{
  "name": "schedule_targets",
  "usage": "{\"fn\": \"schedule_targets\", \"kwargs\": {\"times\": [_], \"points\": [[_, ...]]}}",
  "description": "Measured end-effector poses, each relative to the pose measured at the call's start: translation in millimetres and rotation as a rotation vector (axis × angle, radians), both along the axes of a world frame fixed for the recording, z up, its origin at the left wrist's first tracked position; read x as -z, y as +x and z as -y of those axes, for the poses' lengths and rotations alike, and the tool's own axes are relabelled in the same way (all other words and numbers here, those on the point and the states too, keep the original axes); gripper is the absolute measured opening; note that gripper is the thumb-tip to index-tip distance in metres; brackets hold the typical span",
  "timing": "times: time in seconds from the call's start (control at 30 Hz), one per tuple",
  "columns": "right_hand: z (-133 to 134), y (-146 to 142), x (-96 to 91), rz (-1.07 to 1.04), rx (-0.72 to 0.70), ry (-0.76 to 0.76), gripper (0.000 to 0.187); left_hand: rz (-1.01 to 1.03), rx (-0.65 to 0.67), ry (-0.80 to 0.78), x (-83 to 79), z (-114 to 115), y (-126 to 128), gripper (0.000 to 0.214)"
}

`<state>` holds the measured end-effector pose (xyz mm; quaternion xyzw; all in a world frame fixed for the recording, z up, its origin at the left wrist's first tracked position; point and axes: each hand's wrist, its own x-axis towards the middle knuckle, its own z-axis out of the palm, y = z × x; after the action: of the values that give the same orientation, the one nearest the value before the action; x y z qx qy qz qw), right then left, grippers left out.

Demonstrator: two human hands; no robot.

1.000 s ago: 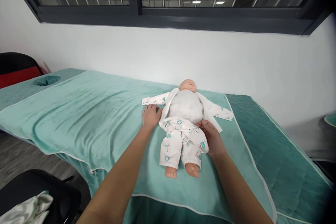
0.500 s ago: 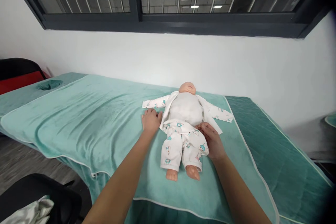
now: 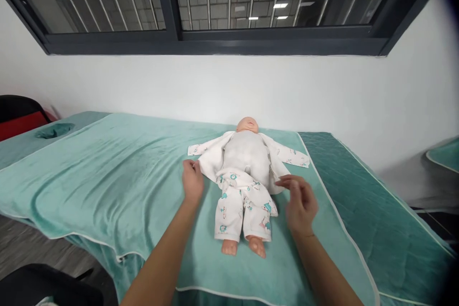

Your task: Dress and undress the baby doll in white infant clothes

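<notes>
A baby doll (image 3: 245, 153) lies on its back on a teal towel (image 3: 125, 172). It wears printed white trousers (image 3: 244, 203), and its white jacket (image 3: 211, 158) lies spread apart beside the bare torso. My left hand (image 3: 192, 181) hovers at the jacket's left flap, fingers curled; whether it grips the cloth is unclear. My right hand (image 3: 300, 203) is lifted off the doll, just right of its hip, fingers loosely apart and holding nothing.
The towel covers a padded table (image 3: 376, 220) that runs along a white wall under a dark-framed window (image 3: 215, 5). A face hole (image 3: 53, 130) shows at the table's far left. A red and black chair (image 3: 17, 117) stands at left, and a black seat (image 3: 43, 289) at lower left.
My right hand has left the doll's waistband and lifted to the right. My left hand has shifted slightly toward me beside the jacket flap. The camera has tilted.
</notes>
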<state>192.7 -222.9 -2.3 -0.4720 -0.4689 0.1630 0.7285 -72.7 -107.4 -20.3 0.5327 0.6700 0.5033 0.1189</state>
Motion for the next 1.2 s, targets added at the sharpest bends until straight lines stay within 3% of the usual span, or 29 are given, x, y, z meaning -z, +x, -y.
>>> {"fn": "schedule_targets", "kwargs": {"times": [0.1, 0.17, 0.27, 0.37, 0.6, 0.73, 0.93, 1.1, 1.2], "points": [[-16.4, 37.6, 5.1, -0.078, 0.198, 0.013, 0.024, 0.148, -0.043, 0.092, 0.9, 0.2, -6.2, 0.012], [-35.5, 67.4, 13.5, -0.086, 0.277, -0.101, 0.027, 0.191, -0.047, 0.12, 1.6, 0.0, -6.4, 0.009], [-63.3, 99.0, 28.2, 0.144, 0.21, -0.459, 0.031, 0.194, -0.039, 0.112, 3.8, -1.3, -3.9, 0.018], [-82.2, 103.6, 37.8, 0.318, 0.065, -0.6, 0.032, 0.2, 0.005, 0.13, 7.4, -2.9, -2.6, 0.03], [-105.1, 82.0, 42.4, 0.253, -0.179, -0.545, 0.038, 0.054, 0.007, 0.152, 12.4, -7.1, -4.2, 0.04], [-107.5, 79.9, 43.9, 0.169, -0.325, -0.478, 0.046, 0.096, 0.047, 0.108, 10.9, -6.9, -2.2, 0.033], [-108.6, 79.8, 49.9, 0.144, -0.253, -0.424, 0.042, 0.426, 0.209, 0.058, 1.1, -24.8, -0.7, 0.026], [-110.1, 77.7, 46.2, 0.07, -0.44, -0.385, 0.054, 0.662, 0.362, -0.004, -6.9, -56.3, -4.2, 0.037], [-107.9, 75.7, 36.6, 0.008, -0.443, -0.401, 0.053, 0.789, 0.432, -0.05, -9.1, -65.4, -9.2, 0.039]]}}
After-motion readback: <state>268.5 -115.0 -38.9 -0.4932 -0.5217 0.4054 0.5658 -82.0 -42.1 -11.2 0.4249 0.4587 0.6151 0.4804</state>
